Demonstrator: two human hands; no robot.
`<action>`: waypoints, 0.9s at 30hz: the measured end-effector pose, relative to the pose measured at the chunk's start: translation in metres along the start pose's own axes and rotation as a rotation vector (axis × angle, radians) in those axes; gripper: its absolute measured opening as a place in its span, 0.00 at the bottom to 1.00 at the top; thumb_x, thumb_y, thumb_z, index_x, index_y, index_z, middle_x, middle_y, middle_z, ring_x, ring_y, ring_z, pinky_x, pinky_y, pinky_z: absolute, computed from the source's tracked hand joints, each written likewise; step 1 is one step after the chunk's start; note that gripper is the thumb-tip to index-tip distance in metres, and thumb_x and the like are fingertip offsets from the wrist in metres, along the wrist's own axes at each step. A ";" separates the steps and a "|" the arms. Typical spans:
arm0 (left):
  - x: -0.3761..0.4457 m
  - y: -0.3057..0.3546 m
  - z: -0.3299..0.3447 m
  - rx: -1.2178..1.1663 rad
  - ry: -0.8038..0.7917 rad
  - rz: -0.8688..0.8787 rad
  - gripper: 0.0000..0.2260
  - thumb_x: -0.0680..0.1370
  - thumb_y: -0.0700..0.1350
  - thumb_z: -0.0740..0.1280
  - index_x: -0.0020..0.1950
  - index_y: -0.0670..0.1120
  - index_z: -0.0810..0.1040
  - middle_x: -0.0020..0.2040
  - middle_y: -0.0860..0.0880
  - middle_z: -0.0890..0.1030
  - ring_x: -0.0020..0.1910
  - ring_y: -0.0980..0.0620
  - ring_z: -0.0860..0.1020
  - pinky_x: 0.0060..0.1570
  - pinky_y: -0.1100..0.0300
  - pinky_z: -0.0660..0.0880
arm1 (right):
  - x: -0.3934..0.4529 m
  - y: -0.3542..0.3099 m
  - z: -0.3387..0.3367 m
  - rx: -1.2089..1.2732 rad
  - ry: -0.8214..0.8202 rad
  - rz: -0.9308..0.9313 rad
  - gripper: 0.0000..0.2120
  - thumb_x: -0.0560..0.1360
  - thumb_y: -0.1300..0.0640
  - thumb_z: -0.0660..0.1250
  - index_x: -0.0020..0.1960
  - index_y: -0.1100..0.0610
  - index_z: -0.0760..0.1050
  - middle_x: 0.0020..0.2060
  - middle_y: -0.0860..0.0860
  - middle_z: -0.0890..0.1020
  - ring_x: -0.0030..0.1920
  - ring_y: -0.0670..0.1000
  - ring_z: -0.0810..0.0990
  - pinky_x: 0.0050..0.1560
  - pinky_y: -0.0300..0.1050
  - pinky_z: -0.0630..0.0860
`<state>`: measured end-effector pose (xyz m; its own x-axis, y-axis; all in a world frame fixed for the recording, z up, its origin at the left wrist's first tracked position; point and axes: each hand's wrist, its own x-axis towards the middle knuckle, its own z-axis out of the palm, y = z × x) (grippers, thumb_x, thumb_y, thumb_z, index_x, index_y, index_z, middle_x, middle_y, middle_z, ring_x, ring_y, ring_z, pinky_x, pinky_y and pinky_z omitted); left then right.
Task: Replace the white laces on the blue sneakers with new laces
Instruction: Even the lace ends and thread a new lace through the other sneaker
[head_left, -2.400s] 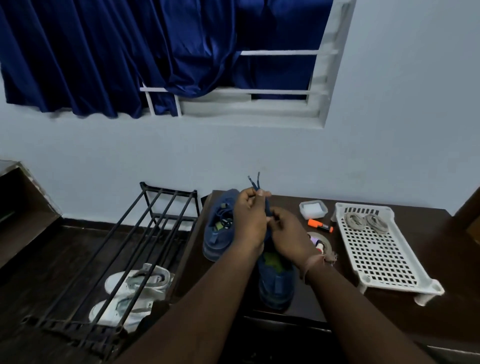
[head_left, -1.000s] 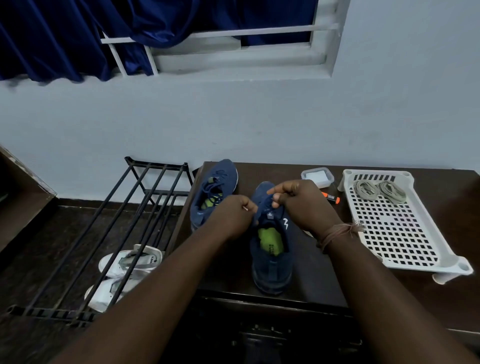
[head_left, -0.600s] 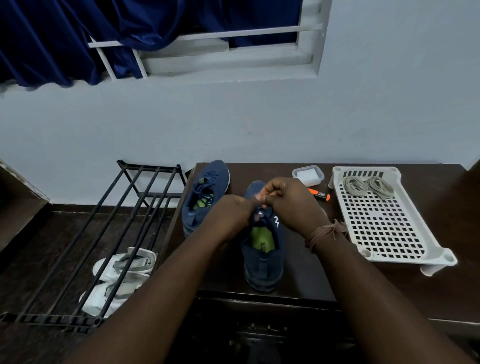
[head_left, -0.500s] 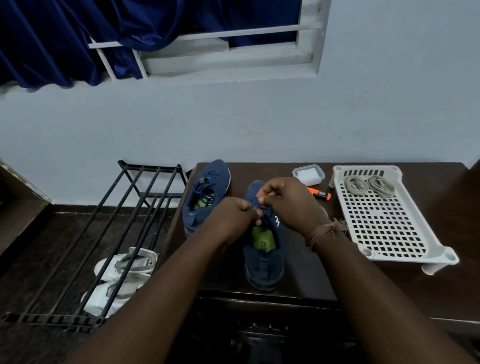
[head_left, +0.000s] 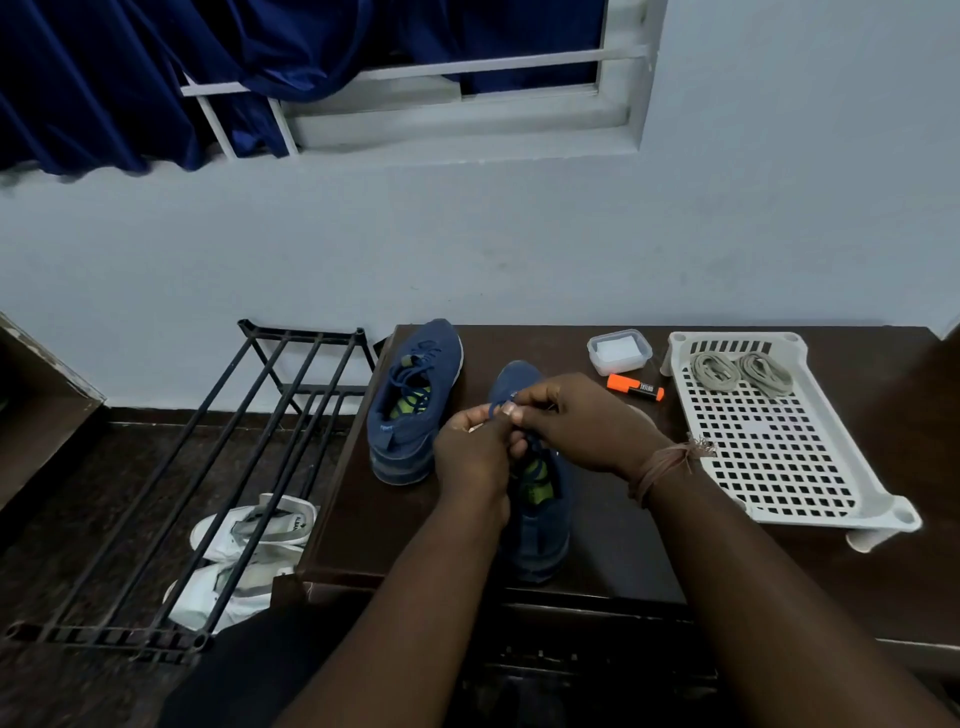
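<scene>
Two blue sneakers stand on a dark wooden table (head_left: 613, 551). The left sneaker (head_left: 413, 400) is laced with a blue lace. Over the nearer sneaker (head_left: 537, 514), my left hand (head_left: 472, 457) and my right hand (head_left: 576, 423) meet above its tongue. Both pinch the blue lace (head_left: 501, 408) between thumb and fingers. Two coiled pale laces (head_left: 740, 370) lie at the far end of a white perforated tray (head_left: 779, 457) on the right.
A small clear lidded box (head_left: 619, 351) and an orange marker (head_left: 635, 387) lie between the sneakers and the tray. A black metal shoe rack (head_left: 208, 467) stands left of the table, with white sneakers (head_left: 244, 556) on the floor beneath it. The wall is just behind.
The hands came down from holding the lace ends up high to working close over the near sneaker's tongue. The camera view tilted downward.
</scene>
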<state>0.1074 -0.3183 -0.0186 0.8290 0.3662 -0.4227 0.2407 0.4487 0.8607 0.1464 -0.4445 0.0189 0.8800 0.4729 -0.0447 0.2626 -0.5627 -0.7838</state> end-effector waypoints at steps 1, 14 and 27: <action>-0.001 -0.001 0.003 -0.007 0.020 0.003 0.10 0.79 0.39 0.72 0.58 0.37 0.79 0.37 0.44 0.82 0.31 0.55 0.79 0.35 0.63 0.79 | -0.002 -0.001 -0.001 -0.021 -0.036 -0.016 0.07 0.78 0.57 0.67 0.46 0.55 0.84 0.38 0.50 0.86 0.41 0.49 0.84 0.50 0.52 0.81; -0.011 0.014 -0.015 0.367 -0.208 0.049 0.07 0.82 0.44 0.68 0.53 0.43 0.84 0.44 0.45 0.86 0.42 0.50 0.83 0.42 0.57 0.79 | -0.002 0.004 0.000 -0.276 0.101 -0.097 0.05 0.70 0.59 0.72 0.39 0.51 0.86 0.34 0.47 0.85 0.36 0.47 0.81 0.40 0.46 0.77; -0.008 0.008 -0.047 1.589 -0.258 0.629 0.08 0.79 0.49 0.67 0.49 0.49 0.86 0.46 0.45 0.80 0.46 0.46 0.79 0.46 0.51 0.78 | -0.009 0.000 0.024 -0.895 -0.018 -0.016 0.12 0.73 0.43 0.70 0.55 0.42 0.82 0.71 0.49 0.65 0.65 0.60 0.63 0.59 0.56 0.62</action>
<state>0.0790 -0.2793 -0.0223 0.9987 -0.0453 -0.0232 -0.0345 -0.9377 0.3459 0.1292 -0.4330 0.0044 0.8692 0.4917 -0.0530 0.4920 -0.8706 -0.0081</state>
